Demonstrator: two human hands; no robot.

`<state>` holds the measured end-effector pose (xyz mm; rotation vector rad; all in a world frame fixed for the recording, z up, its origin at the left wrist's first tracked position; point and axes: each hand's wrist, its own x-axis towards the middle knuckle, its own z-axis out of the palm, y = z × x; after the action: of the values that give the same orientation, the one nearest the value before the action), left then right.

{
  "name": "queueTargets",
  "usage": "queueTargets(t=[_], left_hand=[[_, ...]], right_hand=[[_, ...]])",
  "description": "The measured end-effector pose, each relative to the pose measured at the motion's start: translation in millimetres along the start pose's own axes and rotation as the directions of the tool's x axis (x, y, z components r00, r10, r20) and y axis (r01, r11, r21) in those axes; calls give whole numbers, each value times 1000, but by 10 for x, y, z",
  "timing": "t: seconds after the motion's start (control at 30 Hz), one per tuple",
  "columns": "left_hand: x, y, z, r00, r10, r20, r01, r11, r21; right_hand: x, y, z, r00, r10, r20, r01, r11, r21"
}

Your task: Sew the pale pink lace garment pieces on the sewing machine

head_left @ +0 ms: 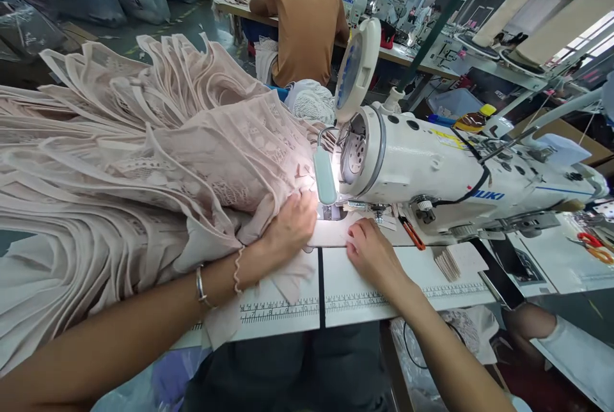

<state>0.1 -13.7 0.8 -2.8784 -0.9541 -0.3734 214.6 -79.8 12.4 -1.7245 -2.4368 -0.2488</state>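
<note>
A large heap of pale pink lace garments (144, 143) lies across the left of the white sewing table (364, 297). My left hand (290, 226) rests palm down on the pink fabric just left of the needle, fingers bent and pressing it flat. My right hand (371, 249) lies on the table right of the needle, fingers together on a strip of the fabric. The white Juki sewing machine (432, 169) stands above both hands, its lamp (325, 175) lit over the needle area.
A stack of small labels (453, 261) and an orange-handled tool (411, 233) lie under the machine arm. Orange scissors (592, 245) are at far right. A person in a brown shirt (307, 15) sits ahead at another table. Bagged goods line the floor at the back left.
</note>
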Motion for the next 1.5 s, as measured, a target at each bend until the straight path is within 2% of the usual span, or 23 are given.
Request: queueTargets(t=[0.1, 0.2, 0.3, 0.4, 0.47, 0.53, 0.6, 0.73, 0.77, 0.83, 0.93, 1.03, 1.1, 1.4, 1.5], left_hand=[[-102, 311, 41, 989, 148, 7, -145, 956, 255], [-133, 428, 62, 981, 193, -4, -181, 924, 338], [-94, 343, 11, 989, 135, 60, -146, 952, 270], [-45, 248, -62, 993, 67, 100, -86, 975, 204], [-25, 217, -78, 993, 84, 85, -98, 980, 173], [-14, 188, -63, 990, 136, 46, -142, 980, 138], [-11, 143, -33, 990, 143, 13, -144, 987, 76], [-28, 68, -3, 995, -85, -44, 74, 974, -216], [-36, 71, 0, 992, -108, -64, 86, 955, -283], [-55, 110, 9, 993, -54, -107, 17, 947, -321], [-87, 203, 45, 986, 89, -144, -110, 983, -149], [-112, 265, 91, 977, 140, -158, -134, 990, 45], [-119, 279, 112, 975, 157, -158, -140, 984, 113], [-101, 294, 166, 955, 190, -228, -151, 973, 176], [-95, 309, 204, 959, 167, -228, -134, 979, 153]], right_hand=[[-28, 0, 10, 1000, -11, -29, 9, 998, -65], [-30, 30, 36, 998, 24, -65, -29, 997, -78], [-3, 74, 62, 997, 58, -47, -61, 996, -67], [88, 90, 76, 997, 66, 41, -63, 996, -66], [182, 73, 88, 993, 85, 84, -85, 996, 0], [281, 39, 109, 987, 123, 103, -137, 980, 141], [358, 2, 135, 979, 176, 103, -200, 930, 307], [401, -37, 164, 951, 295, 89, -296, 795, 530], [396, -37, 165, 944, 318, 90, -312, 771, 556], [387, -34, 160, 932, 347, 100, -338, 740, 581], [390, -34, 153, 924, 366, 112, -359, 726, 587], [402, -40, 157, 924, 371, 96, -354, 728, 587], [405, -43, 168, 926, 369, 82, -344, 732, 588], [375, -20, 209, 932, 359, 53, -328, 768, 550], [321, 20, 178, 959, 284, -15, -228, 798, 558]])
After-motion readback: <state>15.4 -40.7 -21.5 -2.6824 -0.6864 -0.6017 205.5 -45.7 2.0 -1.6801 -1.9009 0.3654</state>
